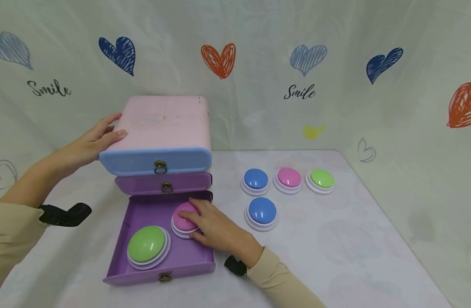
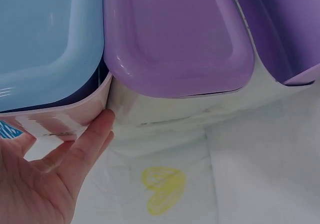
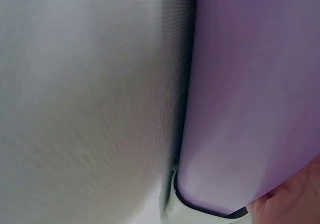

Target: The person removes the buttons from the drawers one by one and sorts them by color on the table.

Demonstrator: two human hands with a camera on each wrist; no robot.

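Observation:
A small cabinet with a pink top (image 1: 162,124), a blue upper drawer (image 1: 156,160) and purple lower drawers stands left of centre. My left hand (image 1: 100,136) rests on its upper left edge; in the left wrist view the fingers lie against its side. The bottom purple drawer (image 1: 196,268) is pulled out. Inside it, a green dome button (image 1: 146,244) on a white base sits at the front left. My right hand (image 1: 216,224) holds a pink dome button (image 1: 183,218) in the drawer's right part. The right wrist view shows mostly the drawer's purple side (image 3: 240,94).
Right of the cabinet, a blue button (image 1: 256,179), a pink button (image 1: 289,177) and a green button (image 1: 321,179) stand in a row. Another blue button (image 1: 262,211) is nearer. A heart-printed cloth (image 1: 254,119) hangs behind the white table (image 1: 358,239).

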